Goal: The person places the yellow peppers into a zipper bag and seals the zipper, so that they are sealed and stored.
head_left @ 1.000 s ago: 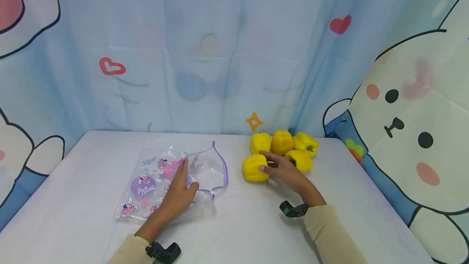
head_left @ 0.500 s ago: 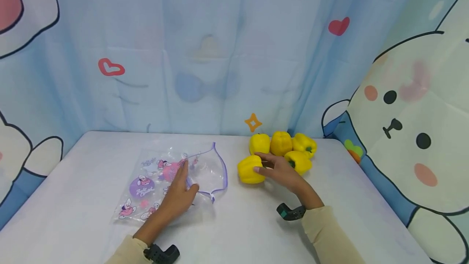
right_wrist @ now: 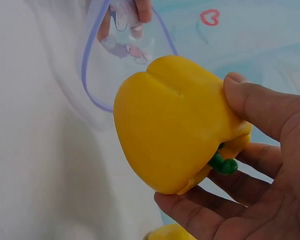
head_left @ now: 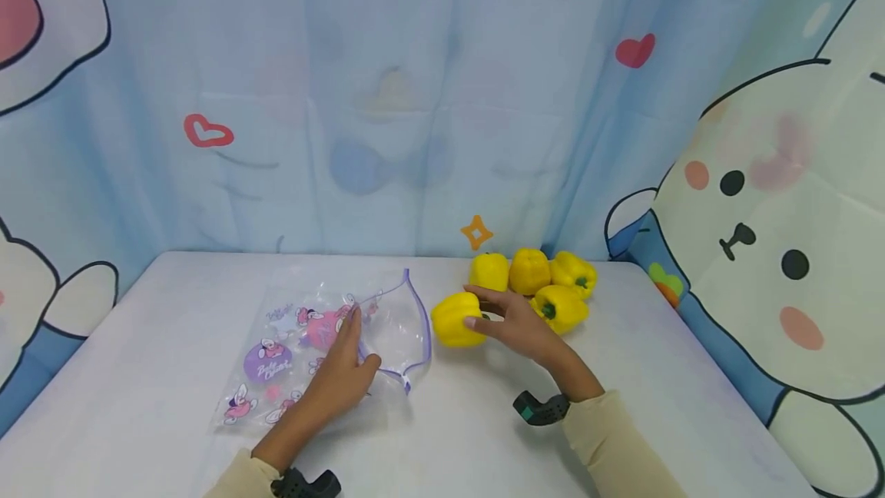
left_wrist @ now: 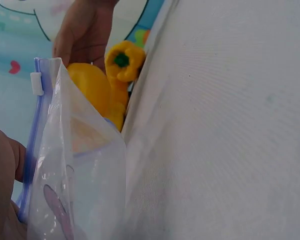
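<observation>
Evidently mid-packing, a person at a white desk (head_left: 173, 329) holds a yellow bell pepper (head_left: 456, 320) just outside the mouth of a clear printed bag (head_left: 270, 360). The right hand (head_left: 522, 327) pinches it by the stem end, thumb on one side and fingers (right_wrist: 190, 210) on the other; the pepper appears clear of the desk. With that pepper as the hub of the dial, from the person's side, the bag's purple rim (head_left: 425, 319) gapes at nine o'clock, and four more yellow peppers (head_left: 530, 271) sit from one to three. The left hand (head_left: 346, 371) lies along the rim at about eight, thumb spread from the fingers (whether they nip the film, I can't tell). No pepper shows inside the bag, so the step in hand looks like loading the first. The next move seems to call for a level push toward nine, stemless end leading, the left hand steadying the lip, the right letting go only past the rim, since thin film could snag.
</observation>
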A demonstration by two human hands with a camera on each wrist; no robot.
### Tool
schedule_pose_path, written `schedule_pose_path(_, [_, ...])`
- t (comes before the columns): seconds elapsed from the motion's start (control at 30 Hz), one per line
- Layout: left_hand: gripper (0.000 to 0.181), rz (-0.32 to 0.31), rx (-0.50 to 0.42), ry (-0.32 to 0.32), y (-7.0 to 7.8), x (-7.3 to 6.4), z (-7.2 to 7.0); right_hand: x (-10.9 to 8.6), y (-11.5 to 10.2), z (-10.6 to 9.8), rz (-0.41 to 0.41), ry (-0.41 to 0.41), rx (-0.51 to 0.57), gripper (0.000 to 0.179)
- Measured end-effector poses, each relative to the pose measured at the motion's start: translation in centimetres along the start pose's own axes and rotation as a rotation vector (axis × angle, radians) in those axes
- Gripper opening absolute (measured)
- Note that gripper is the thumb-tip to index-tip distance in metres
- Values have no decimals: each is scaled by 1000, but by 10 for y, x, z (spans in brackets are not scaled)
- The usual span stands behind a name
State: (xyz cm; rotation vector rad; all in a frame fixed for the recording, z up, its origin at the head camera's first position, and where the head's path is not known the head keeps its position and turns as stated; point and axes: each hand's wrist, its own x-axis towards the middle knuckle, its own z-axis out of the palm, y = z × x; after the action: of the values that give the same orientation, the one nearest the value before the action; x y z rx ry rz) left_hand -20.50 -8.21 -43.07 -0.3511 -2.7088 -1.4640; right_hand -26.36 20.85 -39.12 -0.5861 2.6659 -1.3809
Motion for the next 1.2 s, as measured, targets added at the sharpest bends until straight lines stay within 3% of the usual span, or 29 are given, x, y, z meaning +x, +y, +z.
schedule_pose_path(0.1, [78, -3, 12, -8, 0, -2, 0, 1, -5, 6, -45, -36, 7, 63])
schedule_pose_path(0.4, [79, -22, 11, -34, 4, -4, 3, -3, -13, 16, -77, -133, 72, 61])
schedule_pose_path(0.83, [79, -6, 15, -58, 13, -8, 4, -5, -21, 28, -155, -136, 43, 63])
schedule_pose_path(1.2, [80, -17, 26, -82, 12, -8, 5, -7, -25, 32, -137, -148, 19, 62])
